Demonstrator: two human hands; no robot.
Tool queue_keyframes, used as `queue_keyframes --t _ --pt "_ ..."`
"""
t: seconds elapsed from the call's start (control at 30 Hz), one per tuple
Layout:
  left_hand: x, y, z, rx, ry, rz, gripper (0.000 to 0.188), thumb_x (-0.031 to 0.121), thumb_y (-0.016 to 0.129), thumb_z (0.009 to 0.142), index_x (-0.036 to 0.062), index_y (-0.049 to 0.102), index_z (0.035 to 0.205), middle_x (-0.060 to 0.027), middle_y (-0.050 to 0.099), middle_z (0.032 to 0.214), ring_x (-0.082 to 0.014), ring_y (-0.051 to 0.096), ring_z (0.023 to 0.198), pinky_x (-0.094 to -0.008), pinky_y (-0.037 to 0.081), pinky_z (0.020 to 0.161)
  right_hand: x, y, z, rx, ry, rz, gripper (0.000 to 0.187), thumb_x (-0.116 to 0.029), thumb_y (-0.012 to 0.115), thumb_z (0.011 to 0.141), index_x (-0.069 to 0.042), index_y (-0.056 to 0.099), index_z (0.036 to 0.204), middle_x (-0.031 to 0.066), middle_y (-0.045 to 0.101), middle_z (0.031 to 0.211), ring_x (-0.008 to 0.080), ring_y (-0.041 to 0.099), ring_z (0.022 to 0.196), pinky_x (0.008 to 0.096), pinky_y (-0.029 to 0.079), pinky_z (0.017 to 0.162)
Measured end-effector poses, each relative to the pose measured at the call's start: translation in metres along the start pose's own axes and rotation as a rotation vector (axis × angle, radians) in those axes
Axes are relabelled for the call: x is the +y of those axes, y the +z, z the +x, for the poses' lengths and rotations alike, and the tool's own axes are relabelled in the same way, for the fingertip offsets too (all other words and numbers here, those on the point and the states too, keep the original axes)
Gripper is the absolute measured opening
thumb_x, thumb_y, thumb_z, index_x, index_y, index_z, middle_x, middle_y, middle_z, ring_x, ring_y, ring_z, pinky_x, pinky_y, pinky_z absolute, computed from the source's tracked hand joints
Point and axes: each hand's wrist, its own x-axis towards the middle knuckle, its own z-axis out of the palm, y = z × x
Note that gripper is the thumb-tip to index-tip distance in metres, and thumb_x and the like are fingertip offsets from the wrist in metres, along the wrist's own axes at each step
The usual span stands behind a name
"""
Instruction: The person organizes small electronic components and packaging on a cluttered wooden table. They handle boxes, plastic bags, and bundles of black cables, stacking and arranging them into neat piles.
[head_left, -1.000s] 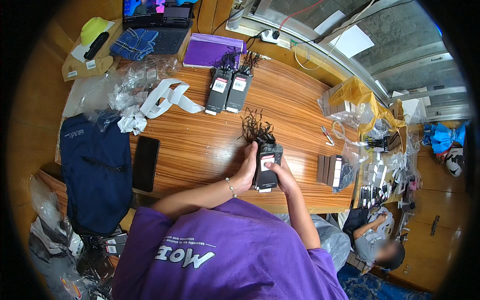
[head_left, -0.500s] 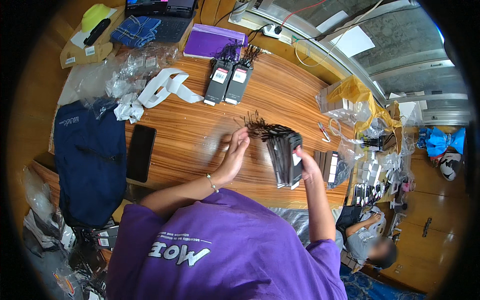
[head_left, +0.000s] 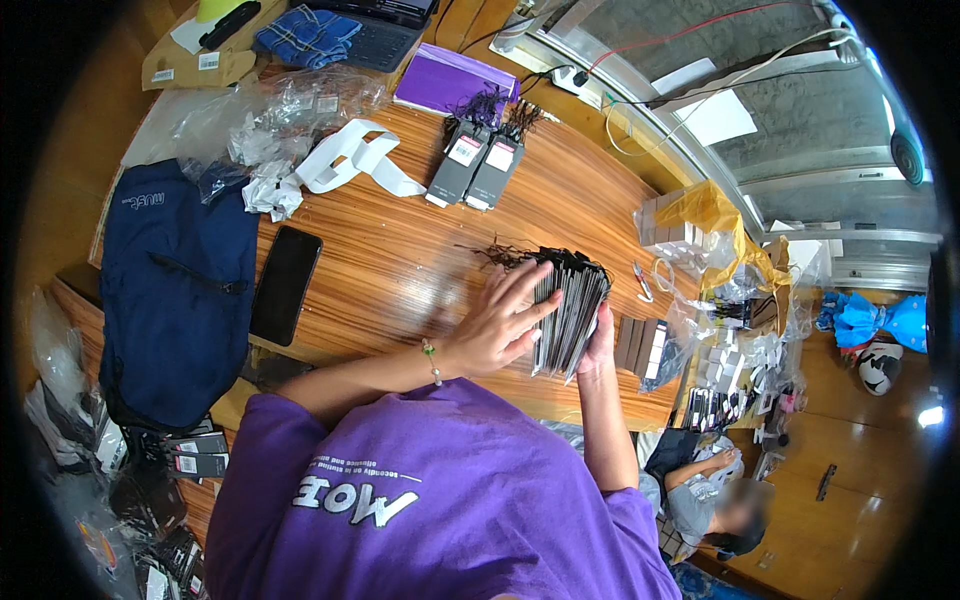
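A thick stack of dark hang tags (head_left: 566, 325) stands on edge over the wooden table, its thin card edges turned up and black strings bunched at its far end. My right hand (head_left: 598, 348) is closed round the stack's right side. My left hand (head_left: 503, 322) lies against the left side with its fingers spread, the tips reaching over the card edges. Two more bundles of tags, a left one (head_left: 455, 177) and a right one (head_left: 494, 180), lie farther back with white labels up and strings at the far end.
A phone (head_left: 286, 285) and navy cloth bag (head_left: 180, 290) lie left. White ribbon (head_left: 358, 160), a purple folder (head_left: 450, 82) and a laptop (head_left: 375, 40) are behind. Small snips (head_left: 643, 282), brown boxes (head_left: 634, 345) and a yellow plastic bag (head_left: 722, 225) sit right. Another person (head_left: 705, 505) sits lower right.
My left hand has moved right from beside the strings onto the stack. The stack has turned so its card edges show more, and my right hand has shifted round its side.
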Motion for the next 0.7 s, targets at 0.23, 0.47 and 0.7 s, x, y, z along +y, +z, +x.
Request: queue_keyframes --t 0.23,0.47,0.7 --pt "-0.023 -0.006 0.005 0.066 -0.140 -0.432 0.038 0.012 0.054 0.083 0.0058 0.046 0.120 -0.0152 0.046 0.120 -0.0293 0.044 0.112 -0.0374 0.036 0.094 -0.061 0.001 -0.008 -0.117 0.219 -0.275 0.078 -0.026 0.080 0.056 0.002 0.045 0.119 0.0115 0.058 0.107 0.0218 0.059 0.093 0.0322 0.049 0.083" --pt "-0.009 -0.002 0.021 0.159 -0.116 -0.445 0.043 0.022 0.064 0.079 0.0048 0.053 0.117 -0.0118 0.050 0.116 -0.0266 0.048 0.108 -0.0364 0.040 0.091 -0.046 0.001 -0.012 -0.127 0.245 -0.278 0.084 -0.028 0.081 0.055 0.002 0.042 0.123 0.0121 0.057 0.112 0.0227 0.058 0.097 0.0317 0.049 0.083" --pt "-0.015 0.010 0.021 0.289 -0.251 -0.528 0.034 0.015 0.072 0.070 0.0073 0.062 0.101 -0.0068 0.049 0.110 -0.0227 0.044 0.109 -0.0333 0.035 0.094 -0.031 0.009 -0.008 -0.051 0.216 -0.139 0.068 -0.025 0.079 0.059 0.001 0.051 0.115 0.0130 0.061 0.105 0.0237 0.061 0.089 0.0337 0.052 0.078"
